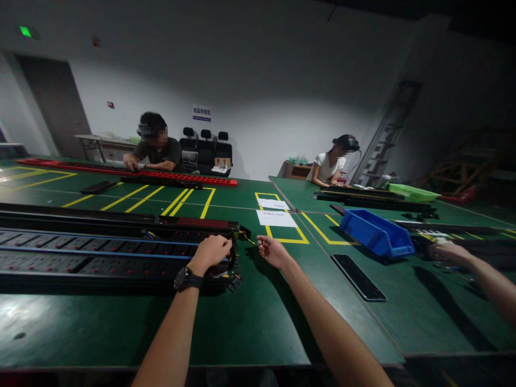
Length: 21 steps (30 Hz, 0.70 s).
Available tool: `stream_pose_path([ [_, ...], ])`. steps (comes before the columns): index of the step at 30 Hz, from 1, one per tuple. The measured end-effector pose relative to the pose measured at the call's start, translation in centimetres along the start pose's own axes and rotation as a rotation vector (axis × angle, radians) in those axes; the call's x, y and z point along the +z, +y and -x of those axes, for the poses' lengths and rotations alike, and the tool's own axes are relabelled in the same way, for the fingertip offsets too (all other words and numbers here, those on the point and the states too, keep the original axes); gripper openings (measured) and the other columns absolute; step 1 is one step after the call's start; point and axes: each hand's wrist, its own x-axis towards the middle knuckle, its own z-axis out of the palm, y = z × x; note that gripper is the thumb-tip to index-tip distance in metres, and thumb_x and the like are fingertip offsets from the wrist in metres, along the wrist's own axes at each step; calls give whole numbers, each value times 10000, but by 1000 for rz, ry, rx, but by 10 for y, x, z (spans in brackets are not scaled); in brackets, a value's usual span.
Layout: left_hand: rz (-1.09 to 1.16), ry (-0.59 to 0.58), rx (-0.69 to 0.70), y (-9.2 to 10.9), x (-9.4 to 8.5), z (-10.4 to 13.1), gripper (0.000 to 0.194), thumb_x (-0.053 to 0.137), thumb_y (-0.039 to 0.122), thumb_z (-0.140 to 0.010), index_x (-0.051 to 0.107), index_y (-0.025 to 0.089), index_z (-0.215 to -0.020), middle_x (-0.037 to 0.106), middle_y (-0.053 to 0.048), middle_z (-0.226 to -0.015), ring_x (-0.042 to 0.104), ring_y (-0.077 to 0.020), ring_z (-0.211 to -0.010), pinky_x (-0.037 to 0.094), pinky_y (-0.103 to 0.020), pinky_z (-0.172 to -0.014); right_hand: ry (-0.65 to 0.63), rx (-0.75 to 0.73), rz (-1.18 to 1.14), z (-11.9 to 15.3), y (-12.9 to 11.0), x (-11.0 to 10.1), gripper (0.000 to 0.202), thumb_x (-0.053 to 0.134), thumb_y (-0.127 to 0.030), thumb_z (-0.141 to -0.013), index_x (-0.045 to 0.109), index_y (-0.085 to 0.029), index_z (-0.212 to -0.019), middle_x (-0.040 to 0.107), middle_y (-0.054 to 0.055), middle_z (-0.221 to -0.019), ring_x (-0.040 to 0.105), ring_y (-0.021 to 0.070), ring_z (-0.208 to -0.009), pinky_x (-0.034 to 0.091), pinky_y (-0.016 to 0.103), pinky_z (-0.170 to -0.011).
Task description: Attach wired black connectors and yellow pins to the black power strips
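A pair of long black power strips [121, 262] with rows of socket modules and small red marks lies across the left of the table. My left hand [213, 251], a dark watch on its wrist, has its fingers curled over the right end of the strips. Just right of that end, my right hand [274, 252] is raised above the table with its fingertips pressed together. Whatever those fingertips may hold is too small to make out. A short yellow wire [249, 240] sticks out from the strip's end, close to my right fingertips.
On the green table [250, 322] are a blue bin [377, 234], a phone [358, 277] and white paper labels [276, 218]. Another person's hand [449, 251] works at the right. Two people sit opposite, by a red rail [193, 179] and black strips [374, 198].
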Motion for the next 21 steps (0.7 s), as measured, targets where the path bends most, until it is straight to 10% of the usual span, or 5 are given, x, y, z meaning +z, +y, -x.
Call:
stream_pose_path([
  [21,-17,9,13,1,0,1,502,365,416,-985,754,224,-731,787,-91,-871,724,-238,-810,467,-289,-716,-2,-4,-1,-1,1,1,67,610,-114,-909,649,-140,-861,621,-12,-598,548,58,-450,437,111,-414],
])
